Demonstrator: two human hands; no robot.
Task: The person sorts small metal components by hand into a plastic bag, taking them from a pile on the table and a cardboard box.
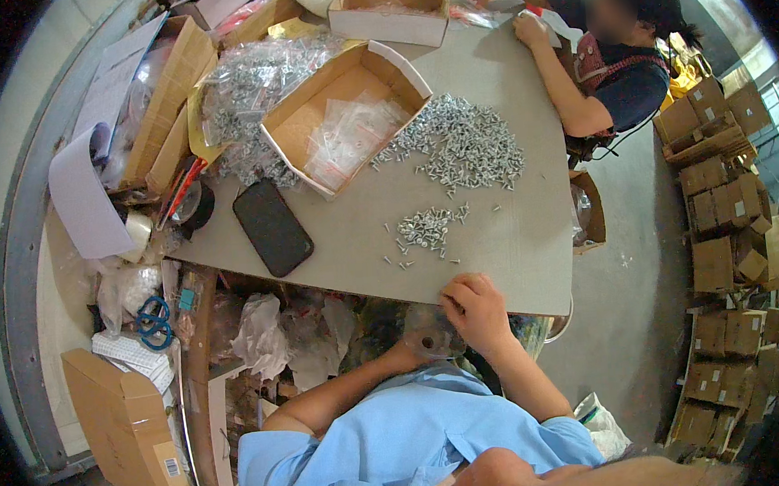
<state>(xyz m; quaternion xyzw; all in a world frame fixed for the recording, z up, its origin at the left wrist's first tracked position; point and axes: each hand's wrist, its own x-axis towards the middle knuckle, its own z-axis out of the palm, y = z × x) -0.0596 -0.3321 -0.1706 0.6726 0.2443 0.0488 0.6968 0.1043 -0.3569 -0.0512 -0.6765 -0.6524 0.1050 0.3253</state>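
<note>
Below the table's front edge, my left hand [404,354] is closed at the side of a clear, rounded plastic vessel [439,337] with a small dark round opening; its fingers are partly hidden. My right hand [477,309] is at the table edge just above the vessel, fingers curled in; whatever they hold, if anything, cannot be made out. A small group of silver screws [426,229] lies on the table beyond my right hand. Farther back spreads a larger pile of screws [468,143]. Left of it stands an open cardboard box [287,128] holding small clear zip bags [355,137].
A black phone [273,228] lies on the grey table [526,251]. Filled plastic bags [260,76] crowd the back left. Blue-handled scissors [154,323] sit at the left. Across the table, a co-worker [621,73] works near a white box [390,26]. Stacked cartons [725,256] line the right.
</note>
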